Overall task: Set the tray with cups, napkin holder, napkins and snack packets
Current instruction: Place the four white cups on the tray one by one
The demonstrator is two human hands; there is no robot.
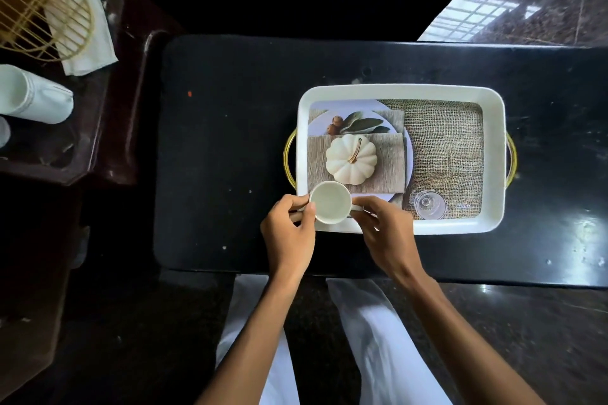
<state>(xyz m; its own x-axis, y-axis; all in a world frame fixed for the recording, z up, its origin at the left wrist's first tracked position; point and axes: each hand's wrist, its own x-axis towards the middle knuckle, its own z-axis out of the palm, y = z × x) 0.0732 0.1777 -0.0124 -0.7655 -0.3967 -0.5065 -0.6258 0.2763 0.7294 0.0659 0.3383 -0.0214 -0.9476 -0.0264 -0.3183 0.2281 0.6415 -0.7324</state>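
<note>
Seen from above: a small white cup [330, 202] held at the near-left corner of the white tray [493, 161], over its rim, left hand [289, 228] pinching the cup's left edge between thumb and forefinger, right hand [386, 233] pinching what looks like the handle, other fingers curled under. Whether the base touches the tray floor, impossible to tell. Still waiting on the dark side table [108, 128] at far left: gold wire napkin holder [42, 6] lying on white napkins [85, 33], stacked paper cups [33, 95] on their side. Risk from here: base catching on the raised rim and tipping, or cup parked too tight in the corner to leave room for the rest
</note>
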